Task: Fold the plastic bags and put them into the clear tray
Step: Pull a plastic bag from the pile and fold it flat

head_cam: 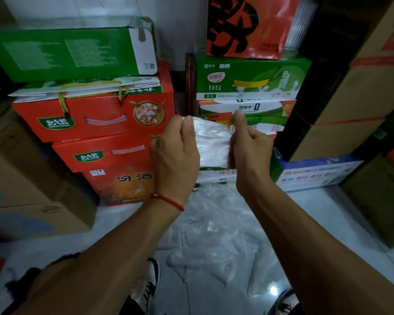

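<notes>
Pinching folded plastic bag (210, 143) between both hands (212, 146) | loose bags (212, 235) on floor | stacked boxes (96, 114) behind

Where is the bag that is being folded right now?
In the head view the folded plastic bag sits centre frame, held up between the left hand and the right hand, above loose bags on the floor.

Left of the grip: stacked red gift boxes (93, 114), the upper one with a gold rope handle (63, 103); a long green carton (68, 53) lies across the top. Lowest red box (121, 185) bears large characters. Behind and right of the grip: green-and-white milk cartons (250, 80), an orange paper bag (248, 26) on top. Far right: brown cardboard boxes (359, 87), a blue-and-white box (316, 173) low beside them. Far left: more brown cartons (32, 189). Below: pale glossy floor (316, 223), two sneakers (146, 289).
</notes>
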Available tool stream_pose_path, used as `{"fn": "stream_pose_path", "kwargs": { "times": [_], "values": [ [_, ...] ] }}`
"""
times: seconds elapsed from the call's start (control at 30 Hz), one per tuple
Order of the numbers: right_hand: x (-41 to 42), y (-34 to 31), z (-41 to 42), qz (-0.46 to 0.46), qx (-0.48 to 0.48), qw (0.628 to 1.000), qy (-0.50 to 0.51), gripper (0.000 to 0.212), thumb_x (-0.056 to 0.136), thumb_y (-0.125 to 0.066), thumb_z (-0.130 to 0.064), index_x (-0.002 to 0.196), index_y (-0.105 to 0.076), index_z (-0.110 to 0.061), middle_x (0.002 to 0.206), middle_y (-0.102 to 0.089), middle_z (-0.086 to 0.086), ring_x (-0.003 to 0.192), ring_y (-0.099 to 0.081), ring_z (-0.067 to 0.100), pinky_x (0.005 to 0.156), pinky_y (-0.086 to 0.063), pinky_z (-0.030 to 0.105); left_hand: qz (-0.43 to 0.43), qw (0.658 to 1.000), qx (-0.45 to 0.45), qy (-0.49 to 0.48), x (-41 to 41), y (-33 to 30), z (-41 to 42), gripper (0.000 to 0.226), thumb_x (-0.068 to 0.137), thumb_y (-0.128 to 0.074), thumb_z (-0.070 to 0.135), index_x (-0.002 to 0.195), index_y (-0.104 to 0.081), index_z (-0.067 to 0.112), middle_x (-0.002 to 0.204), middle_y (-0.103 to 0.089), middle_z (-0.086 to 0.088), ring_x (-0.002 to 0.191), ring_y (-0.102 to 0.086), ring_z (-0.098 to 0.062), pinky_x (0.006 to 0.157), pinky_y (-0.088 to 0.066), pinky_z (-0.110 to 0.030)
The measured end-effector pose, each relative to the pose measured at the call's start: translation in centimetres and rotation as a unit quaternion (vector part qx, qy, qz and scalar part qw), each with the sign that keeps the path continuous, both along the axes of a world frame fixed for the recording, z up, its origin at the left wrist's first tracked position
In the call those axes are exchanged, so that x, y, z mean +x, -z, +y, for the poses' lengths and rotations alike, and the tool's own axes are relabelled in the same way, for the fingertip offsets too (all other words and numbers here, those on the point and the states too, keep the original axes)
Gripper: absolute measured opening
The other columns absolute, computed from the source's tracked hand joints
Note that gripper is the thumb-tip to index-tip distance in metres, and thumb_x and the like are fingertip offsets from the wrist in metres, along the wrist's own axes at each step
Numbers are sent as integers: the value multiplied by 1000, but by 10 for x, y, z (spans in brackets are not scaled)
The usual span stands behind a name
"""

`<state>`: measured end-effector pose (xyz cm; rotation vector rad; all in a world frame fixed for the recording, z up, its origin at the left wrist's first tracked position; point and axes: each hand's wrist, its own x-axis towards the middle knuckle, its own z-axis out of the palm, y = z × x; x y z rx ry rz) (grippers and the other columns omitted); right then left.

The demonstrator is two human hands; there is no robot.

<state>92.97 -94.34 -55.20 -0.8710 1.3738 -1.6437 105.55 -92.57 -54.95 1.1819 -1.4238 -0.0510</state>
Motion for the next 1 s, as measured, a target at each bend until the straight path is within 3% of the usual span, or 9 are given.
{"fn": "stream_pose_path", "kwargs": {
  "times": [0.1,0.17,0.27,0.33,0.6,0.73,0.83,0.87,1.0],
  "values": [
    [0,-8,2,-33,44,989,-141,78,84,-64,-76,94,-76,1,87,-78,17,79,-77,26,73,-61,39,-14,1000,-2,6,-2,1,3,33,106,-49,19,75,-39,21,56,-30,10,51,-33,-17,54,-21,-33],
    [5,-10,7,-39,24,980,-193,75,81,-75,-64,104,-73,7,91,-78,18,82,-76,30,72,-63,38,-26,1000,-4,18,-6,2,6,31,106,-50,18,77,-40,22,57,-30,12,53,-32,-14,55,-21,-29],
    [11,-10,8,-45,-38,981,-186,28,89,-80,-29,87,-75,-2,73,-73,9,69,-70,19,63,-55,30,-15,999,5,34,-8,3,7,30,106,-49,19,77,-42,20,56,-32,12,52,-34,-12,52,-22,-28],
    [13,-9,7,-12,-72,985,-155,19,90,-80,-21,82,-75,-4,74,-74,12,71,-71,18,67,-57,31,-1,999,15,33,-8,4,7,31,106,-49,20,76,-42,20,54,-32,13,51,-32,-12,53,-23,-29],
    [12,-6,6,110,-127,979,-114,22,88,-83,-23,82,-76,-3,76,-76,12,71,-74,30,67,-61,45,144,976,141,78,-9,1,8,47,101,-39,43,67,-49,12,59,-52,1,60,-49,-18,58,-38,-44],
    [12,-10,10,140,-122,974,-127,25,92,-79,-29,77,-75,-10,70,-74,2,67,-71,18,63,-57,37,86,987,114,68,-7,2,7,40,107,-43,34,68,-44,22,55,-39,9,53,-40,-4,54,-27,-28],
    [15,-11,12,119,-88,983,-109,48,98,-69,-41,55,-56,-25,50,-48,-14,51,-47,5,57,-39,20,46,996,73,27,-6,6,2,40,107,-44,28,69,-43,15,55,-36,8,51,-36,-8,53,-26,-29],
    [17,-10,13,104,-70,987,-100,51,97,-70,-45,53,-53,-26,48,-44,-15,50,-44,5,56,-38,22,39,997,63,15,-6,6,1,40,107,-44,28,70,-44,15,56,-37,8,51,-36,-9,52,-26,-29],
    [28,-3,20,104,-68,991,-58,39,88,-80,-45,63,-66,-19,59,-68,2,59,-64,17,60,-56,46,16,999,36,-7,-9,8,2,36,106,-47,23,70,-42,18,55,-34,12,48,-35,-2,51,-21,-21]
  ]
}}
